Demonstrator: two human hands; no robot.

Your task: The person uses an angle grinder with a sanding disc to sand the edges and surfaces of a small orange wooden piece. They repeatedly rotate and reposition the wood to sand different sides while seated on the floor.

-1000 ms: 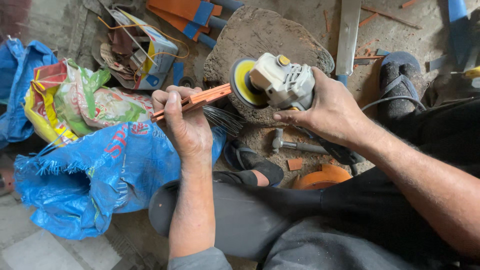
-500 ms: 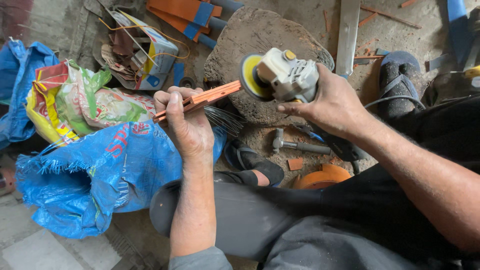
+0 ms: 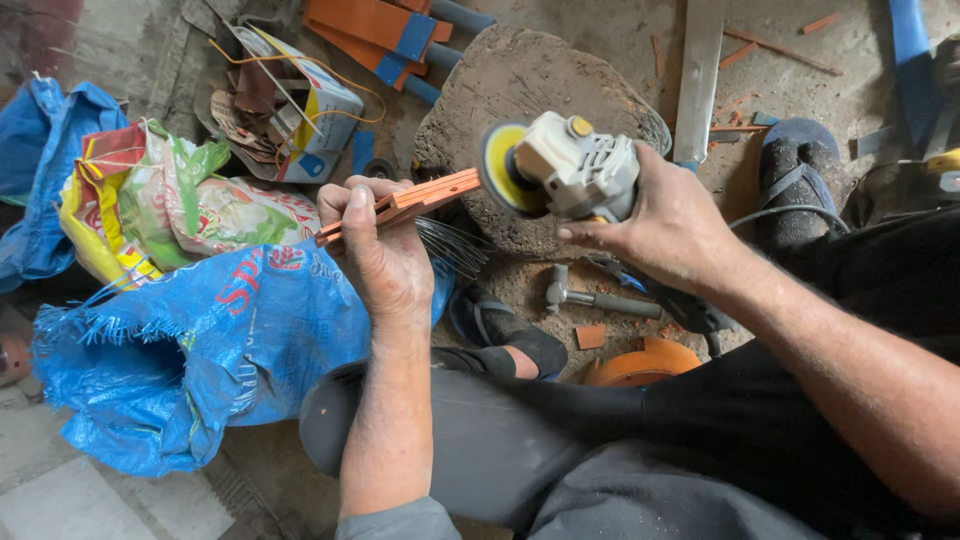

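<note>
At the far left of the floor, a blue woven sack (image 3: 190, 370) is lying crumpled, with a green and yellow printed bag (image 3: 180, 205) bulging just behind it. Beyond those, a torn cardboard box (image 3: 300, 105) is spilling scraps and orange string near some orange boards (image 3: 375, 25).

Moving toward the middle, the left hand (image 3: 385, 255) is reaching up from the lap, its fingers curled tightly together around an orange strip (image 3: 400, 205). That strip is tilting up to the right, and its far end is meeting the yellow disc of a grinder (image 3: 565, 165). A bundle of thin wires (image 3: 450, 245) is fanning out just beneath the hand. Behind both, a rough flat stone (image 3: 540, 80) is resting on the ground.

Further right, the right hand (image 3: 670, 225) is gripping the pale body of the grinder, fingers wrapped around its back and thumb pressing along the underside. Below it, a small hammer (image 3: 600, 300) is lying on the dirt beside a short orange offcut (image 3: 590, 335) and a round orange piece (image 3: 640, 365). A sandalled foot (image 3: 510, 335) is poking out near the hammer. A long metal bar (image 3: 695, 75) is lying upright in view past the stone, and a second foot in a dark sandal (image 3: 800, 170) is sitting at the right.
</note>
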